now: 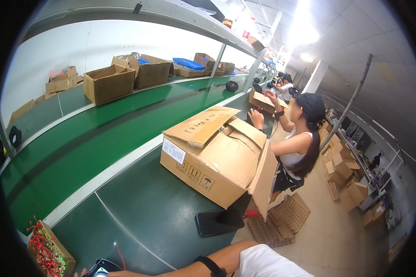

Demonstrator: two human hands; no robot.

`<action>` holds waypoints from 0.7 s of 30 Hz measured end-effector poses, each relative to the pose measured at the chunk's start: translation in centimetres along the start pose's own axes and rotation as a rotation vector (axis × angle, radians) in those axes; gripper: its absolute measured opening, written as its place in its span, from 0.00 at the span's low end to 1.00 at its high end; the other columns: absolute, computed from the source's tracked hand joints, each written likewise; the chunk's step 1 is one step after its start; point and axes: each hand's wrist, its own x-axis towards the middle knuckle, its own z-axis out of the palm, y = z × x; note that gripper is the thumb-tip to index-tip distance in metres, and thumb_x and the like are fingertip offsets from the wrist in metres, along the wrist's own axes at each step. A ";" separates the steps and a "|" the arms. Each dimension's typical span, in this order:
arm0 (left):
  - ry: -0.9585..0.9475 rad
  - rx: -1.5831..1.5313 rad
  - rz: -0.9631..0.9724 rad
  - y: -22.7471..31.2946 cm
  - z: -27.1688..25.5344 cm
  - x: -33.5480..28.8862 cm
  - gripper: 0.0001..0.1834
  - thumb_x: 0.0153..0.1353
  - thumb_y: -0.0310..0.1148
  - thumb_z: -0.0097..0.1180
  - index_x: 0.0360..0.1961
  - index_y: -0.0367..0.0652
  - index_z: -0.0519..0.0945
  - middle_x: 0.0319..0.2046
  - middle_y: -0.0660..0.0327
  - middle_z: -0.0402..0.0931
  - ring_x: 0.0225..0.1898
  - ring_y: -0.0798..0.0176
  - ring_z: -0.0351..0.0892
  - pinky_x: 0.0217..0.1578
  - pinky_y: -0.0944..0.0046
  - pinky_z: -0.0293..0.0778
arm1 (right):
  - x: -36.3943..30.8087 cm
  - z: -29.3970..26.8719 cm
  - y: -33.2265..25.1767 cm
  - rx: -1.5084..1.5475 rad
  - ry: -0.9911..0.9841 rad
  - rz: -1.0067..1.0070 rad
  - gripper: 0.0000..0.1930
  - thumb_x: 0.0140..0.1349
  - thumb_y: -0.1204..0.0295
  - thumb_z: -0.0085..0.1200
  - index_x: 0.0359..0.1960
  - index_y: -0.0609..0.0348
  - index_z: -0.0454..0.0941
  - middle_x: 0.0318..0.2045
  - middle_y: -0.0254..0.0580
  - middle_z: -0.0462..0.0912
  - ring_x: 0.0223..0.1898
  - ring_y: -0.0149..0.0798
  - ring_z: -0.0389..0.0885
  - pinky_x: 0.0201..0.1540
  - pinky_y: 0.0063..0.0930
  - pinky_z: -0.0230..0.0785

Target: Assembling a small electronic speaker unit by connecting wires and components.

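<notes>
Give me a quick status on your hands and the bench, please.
One forearm with black wristband lies along the bench edge, its hand on a small dark device. Other hand unseen. Large cardboard box and phone ahead.

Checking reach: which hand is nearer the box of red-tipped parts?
Right hand, just right of the box at the lower edge; left hand is out of view.

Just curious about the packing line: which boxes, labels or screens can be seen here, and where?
Large brown carton, flaps open, on the near grey bench.
White label on the carton's left end.
Dark phone, screen blank, beside the carton.
Open brown box on the green belt.
Small box of red parts, bottom left.
</notes>
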 end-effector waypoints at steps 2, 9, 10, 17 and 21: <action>0.006 -0.029 -0.002 0.0 0.2 0.0 0.36 0.72 0.40 0.41 0.72 0.22 0.53 0.70 0.35 0.56 0.72 0.40 0.56 0.73 0.48 0.49 | 0.0 -0.1 0.0 -0.004 -0.005 -0.001 0.12 0.63 0.67 0.60 0.46 0.56 0.85 0.39 0.37 0.87 0.36 0.41 0.83 0.38 0.37 0.72; 0.000 -0.012 0.025 -0.2 0.0 -0.1 0.37 0.73 0.43 0.41 0.72 0.22 0.53 0.70 0.35 0.56 0.72 0.40 0.56 0.72 0.48 0.48 | 0.0 -0.1 -0.1 0.000 -0.013 -0.002 0.12 0.62 0.67 0.61 0.46 0.55 0.85 0.39 0.37 0.86 0.37 0.41 0.83 0.38 0.37 0.73; 0.001 -0.011 0.025 0.0 -0.1 -0.1 0.37 0.73 0.43 0.41 0.72 0.22 0.53 0.70 0.35 0.56 0.72 0.40 0.56 0.72 0.48 0.48 | 0.1 -0.1 -0.1 -0.002 -0.016 -0.002 0.13 0.62 0.67 0.61 0.46 0.55 0.85 0.39 0.37 0.86 0.37 0.41 0.83 0.38 0.37 0.73; -0.004 0.020 0.008 -0.1 -0.1 -0.1 0.37 0.73 0.44 0.41 0.72 0.22 0.53 0.69 0.34 0.56 0.71 0.40 0.57 0.72 0.48 0.49 | -0.1 -0.2 -0.1 -0.006 -0.032 0.004 0.14 0.61 0.66 0.62 0.47 0.55 0.85 0.41 0.36 0.87 0.39 0.41 0.83 0.39 0.37 0.73; -0.011 0.025 0.038 -0.3 -0.1 -0.2 0.37 0.74 0.42 0.40 0.72 0.22 0.52 0.69 0.34 0.56 0.71 0.40 0.58 0.72 0.47 0.51 | -0.3 -0.1 0.1 -0.026 -0.051 -0.012 0.17 0.56 0.63 0.64 0.47 0.55 0.85 0.42 0.36 0.86 0.40 0.42 0.83 0.39 0.37 0.73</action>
